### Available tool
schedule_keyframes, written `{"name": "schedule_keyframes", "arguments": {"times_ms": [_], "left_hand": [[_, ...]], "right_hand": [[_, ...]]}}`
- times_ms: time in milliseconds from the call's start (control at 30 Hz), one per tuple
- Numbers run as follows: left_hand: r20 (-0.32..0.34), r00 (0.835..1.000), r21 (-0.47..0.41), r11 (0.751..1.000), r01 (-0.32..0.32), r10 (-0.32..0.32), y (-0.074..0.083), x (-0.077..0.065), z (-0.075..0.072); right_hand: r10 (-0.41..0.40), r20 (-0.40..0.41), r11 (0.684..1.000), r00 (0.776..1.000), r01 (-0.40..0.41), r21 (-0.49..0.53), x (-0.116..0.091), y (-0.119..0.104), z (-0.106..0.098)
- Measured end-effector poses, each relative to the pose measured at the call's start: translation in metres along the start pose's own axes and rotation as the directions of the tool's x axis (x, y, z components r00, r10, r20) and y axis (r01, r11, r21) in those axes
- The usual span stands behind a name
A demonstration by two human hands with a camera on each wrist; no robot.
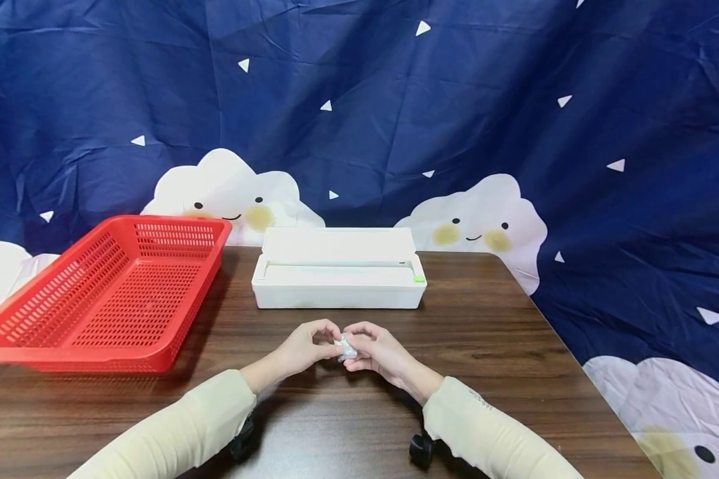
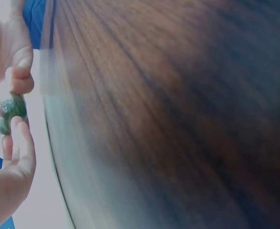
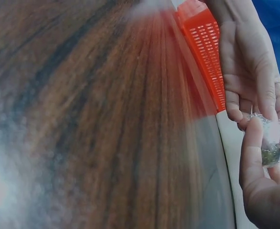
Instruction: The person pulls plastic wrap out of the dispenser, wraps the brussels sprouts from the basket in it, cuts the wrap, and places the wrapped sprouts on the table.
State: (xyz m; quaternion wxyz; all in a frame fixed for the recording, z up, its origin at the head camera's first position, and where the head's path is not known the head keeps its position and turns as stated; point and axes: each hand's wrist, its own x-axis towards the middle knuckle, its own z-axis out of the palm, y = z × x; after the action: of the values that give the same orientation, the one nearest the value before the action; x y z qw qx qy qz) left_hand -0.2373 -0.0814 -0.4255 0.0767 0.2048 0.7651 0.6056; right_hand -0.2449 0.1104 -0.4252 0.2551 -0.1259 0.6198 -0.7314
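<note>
A small green piece wrapped in clear plastic film is held between both hands above the table; its exact kind cannot be told. The left hand pinches it from the left between thumb and fingers. From the other side, the right hand grips it with curled fingers and thumb. In the left wrist view, dark green shows through the shiny wrap. The right wrist view shows the crinkled film around it. Just beyond the hands sits a white cling film dispenser with its lid raised.
A red perforated plastic basket stands at the left of the dark wooden table. The dispenser has a small green tab at its right end. Behind the table hangs a blue cloth with white clouds and triangles.
</note>
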Motion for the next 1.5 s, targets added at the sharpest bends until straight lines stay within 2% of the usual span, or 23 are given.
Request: {"name": "schedule_keyframes", "arguments": {"times_ms": [67, 200, 400, 533, 700, 867, 1033, 1200, 1333, 1400, 1500], "left_hand": [[-0.008, 1.0, -0.005, 1.0, -0.007, 0.007, 0.007, -0.002, 0.001], [-0.004, 1.0, -0.036, 0.999, -0.001, 0.001, 0.008, -0.005, 0.001], [0.018, 0.999, 0.064, 0.997, -0.045, 0.044, 0.011, -0.006, 0.002], [0.016, 0.998, 0.125, 0.99, -0.063, 0.061, 0.003, -0.003, 0.002], [0.007, 0.999, 0.09, 0.995, -0.036, 0.035, -0.005, 0.0, 0.002], [0.005, 0.999, 0.076, 0.996, -0.041, 0.041, -0.006, 0.001, 0.002], [-0.003, 0.998, 0.156, 0.986, -0.059, 0.06, -0.002, 0.0, 0.002], [-0.071, 0.991, 0.259, 0.961, -0.094, 0.116, 0.001, -0.001, 0.003], [-0.106, 0.985, 0.277, 0.955, -0.103, 0.137, 0.0, -0.002, 0.005], [-0.098, 0.984, 0.276, 0.954, -0.114, 0.146, 0.0, -0.002, 0.005], [-0.078, 0.989, 0.287, 0.953, -0.099, 0.126, 0.0, -0.002, 0.005]], "right_hand": [[-0.001, 0.003, 1.0, 1.0, 0.001, 0.001, 0.0, 0.0, 0.0], [0.006, 0.011, 1.0, 1.0, -0.006, -0.001, 0.001, 0.001, -0.001], [0.018, 0.016, 1.0, 1.0, -0.018, 0.022, -0.001, 0.002, -0.001], [0.007, 0.02, 1.0, 1.0, -0.008, 0.03, -0.001, 0.003, -0.001], [-0.001, 0.014, 1.0, 1.0, 0.001, 0.003, -0.001, 0.004, -0.002], [-0.014, 0.004, 1.0, 1.0, 0.014, -0.021, 0.0, 0.004, -0.003], [0.008, 0.013, 1.0, 1.0, -0.008, 0.024, 0.0, 0.004, -0.003], [0.004, 0.035, 0.996, 0.999, -0.007, 0.088, -0.001, 0.004, -0.005], [-0.004, 0.058, 0.989, 0.998, -0.005, 0.148, 0.0, 0.005, -0.007], [-0.003, 0.072, 0.983, 0.997, -0.01, 0.182, 0.0, 0.005, -0.009], [-0.001, 0.097, 0.975, 0.995, -0.02, 0.221, 0.0, 0.004, -0.01]]}}
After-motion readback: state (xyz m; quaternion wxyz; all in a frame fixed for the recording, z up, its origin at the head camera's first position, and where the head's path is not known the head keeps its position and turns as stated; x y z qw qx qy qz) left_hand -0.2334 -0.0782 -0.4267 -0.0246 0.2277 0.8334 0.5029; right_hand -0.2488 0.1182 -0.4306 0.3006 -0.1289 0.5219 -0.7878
